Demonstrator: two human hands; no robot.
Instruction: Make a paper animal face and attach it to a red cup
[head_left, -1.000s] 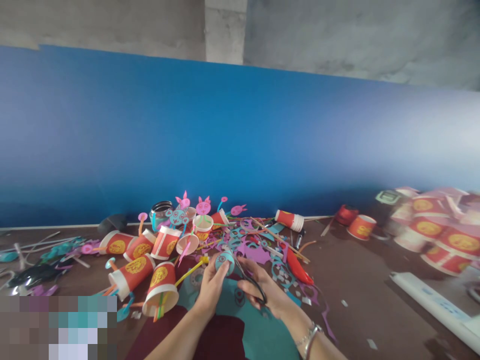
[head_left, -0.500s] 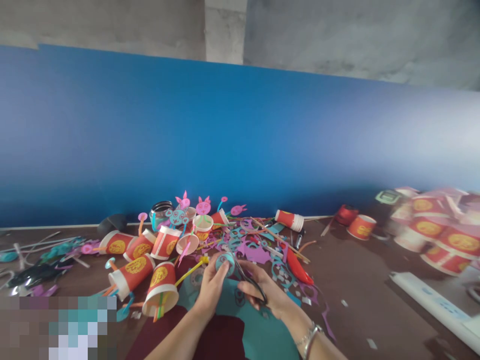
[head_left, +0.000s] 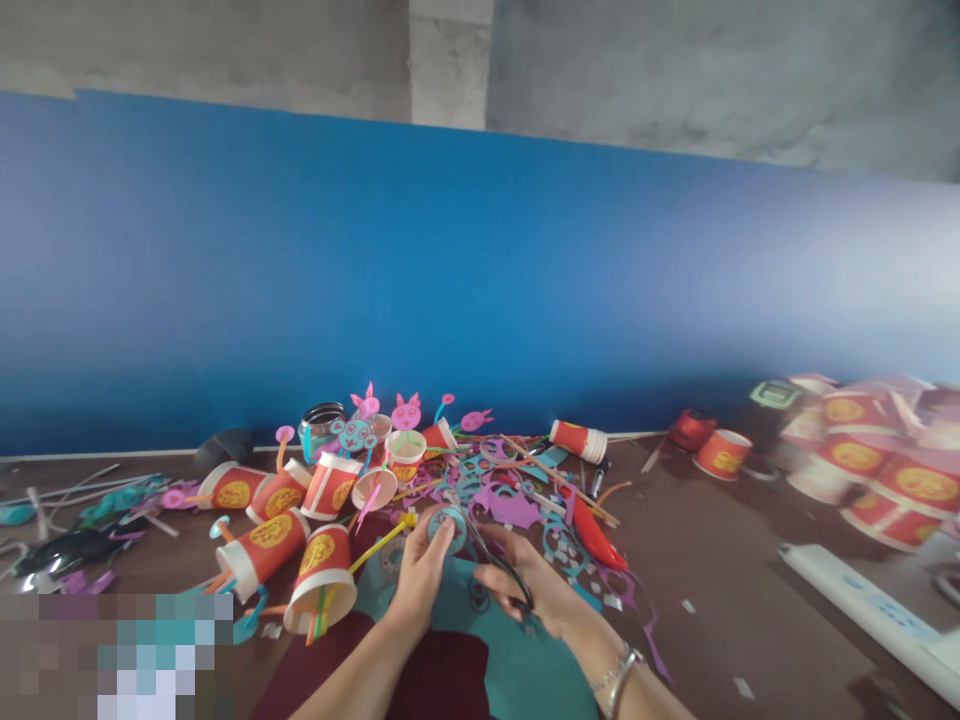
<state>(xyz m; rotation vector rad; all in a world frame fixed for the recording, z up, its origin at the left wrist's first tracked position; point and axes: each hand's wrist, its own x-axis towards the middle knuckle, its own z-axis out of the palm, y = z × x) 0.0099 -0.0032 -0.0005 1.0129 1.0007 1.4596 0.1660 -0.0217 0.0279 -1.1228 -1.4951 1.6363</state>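
Observation:
Between the thumb and fingers of my left hand (head_left: 421,565) is a round teal paper cutout (head_left: 452,522) with a drawing on it. My right hand (head_left: 529,578) grips a pair of dark-handled scissors (head_left: 517,588); the blades lie at the right edge of the cutout. Below both hands rests a teal paper sheet (head_left: 517,650) with a small drawn shape. Purple and teal paper scraps (head_left: 510,503) are heaped just beyond my fingers.
Red paper cups (head_left: 321,560) with straws and paper shapes crowd the left. More stacked cups (head_left: 855,450) stand far right, near a white power strip (head_left: 862,605). A red tapered object (head_left: 596,535) lies right of the scraps. A blue panel (head_left: 465,280) rises behind the table.
My left hand has turned the teal cutout a little against the scissors. My right hand stays almost in the same place, and the cups and scraps have not moved.

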